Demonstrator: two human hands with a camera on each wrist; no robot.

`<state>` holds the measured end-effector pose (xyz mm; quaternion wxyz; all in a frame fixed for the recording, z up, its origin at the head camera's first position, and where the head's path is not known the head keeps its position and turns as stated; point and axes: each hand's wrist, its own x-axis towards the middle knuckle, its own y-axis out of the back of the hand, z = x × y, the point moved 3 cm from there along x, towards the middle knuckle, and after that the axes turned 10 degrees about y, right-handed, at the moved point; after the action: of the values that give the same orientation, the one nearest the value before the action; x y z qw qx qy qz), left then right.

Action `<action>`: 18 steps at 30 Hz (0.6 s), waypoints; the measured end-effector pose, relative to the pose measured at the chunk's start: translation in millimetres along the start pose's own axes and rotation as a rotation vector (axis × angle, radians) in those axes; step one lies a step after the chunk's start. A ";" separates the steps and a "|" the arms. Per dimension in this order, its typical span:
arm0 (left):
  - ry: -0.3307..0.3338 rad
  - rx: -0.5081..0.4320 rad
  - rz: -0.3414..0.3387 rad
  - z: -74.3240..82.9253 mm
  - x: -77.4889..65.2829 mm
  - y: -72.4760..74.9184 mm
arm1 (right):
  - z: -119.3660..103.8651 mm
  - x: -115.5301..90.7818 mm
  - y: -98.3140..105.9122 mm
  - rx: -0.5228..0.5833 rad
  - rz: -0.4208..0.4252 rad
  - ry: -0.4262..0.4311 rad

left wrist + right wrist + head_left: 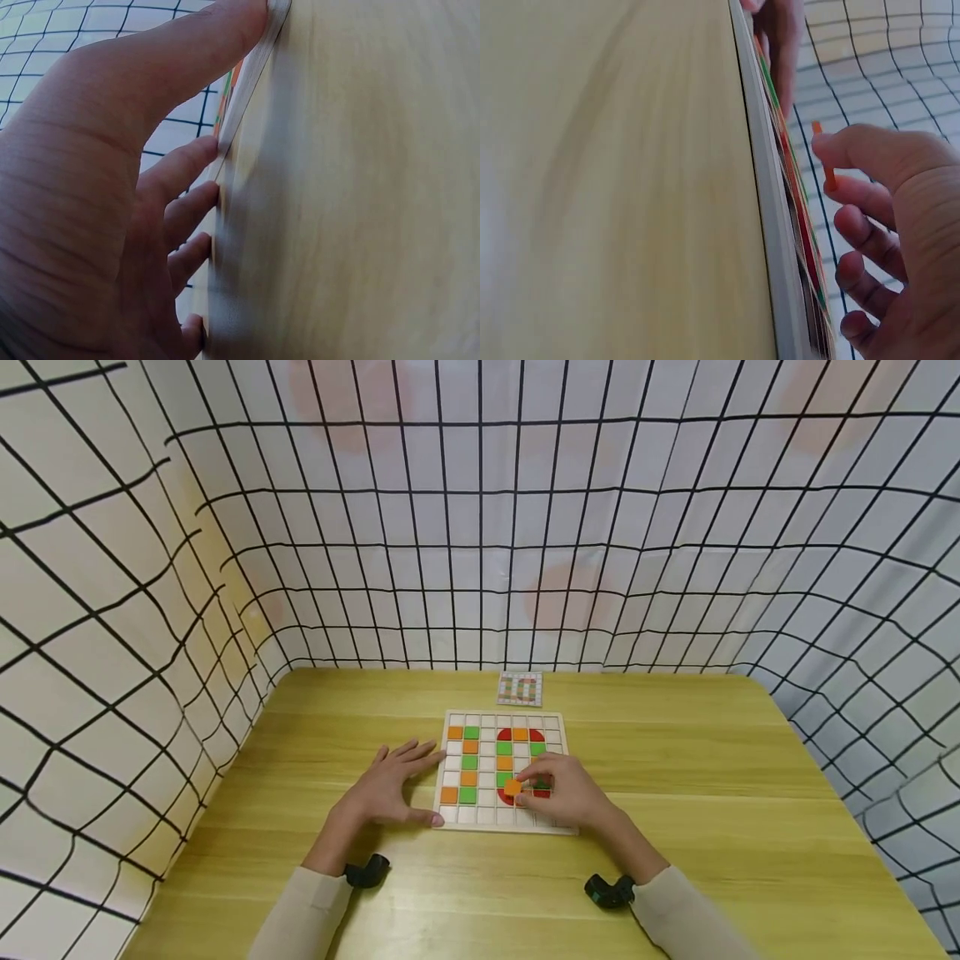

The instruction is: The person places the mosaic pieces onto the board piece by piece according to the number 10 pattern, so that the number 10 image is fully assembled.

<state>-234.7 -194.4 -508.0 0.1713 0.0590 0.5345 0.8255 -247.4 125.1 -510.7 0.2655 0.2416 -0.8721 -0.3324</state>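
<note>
A white gridded board (487,816) lies on the table, with green, orange and red pieces in several of its cells. My right hand (567,789) pinches an orange tile (512,787) between thumb and index finger, over the lower right part of the board. From the side, in the right wrist view, the orange tile (829,174) stands on edge above the board surface, and the other fingers are loosely bent. My left hand (390,783) is spread flat at the board's left side, its thumb and index fingertips touching the edge. Some pieces under the right hand are hidden.
Behind the board lies a small card (520,689) printed with a coloured grid pattern. The wooden table (675,735) is bounded by white cloth walls (487,527) with black grid lines. Each wrist wears a black device (367,871).
</note>
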 end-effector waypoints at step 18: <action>0.012 0.018 -0.001 -2.3 3.1 -3.3 | -20.5 17.3 -30.5 -0.104 -0.010 0.024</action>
<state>-237.6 -194.1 -512.2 0.1680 0.0553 0.5428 0.8210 -240.0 85.3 -514.0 0.2863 0.2359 -0.8492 -0.3759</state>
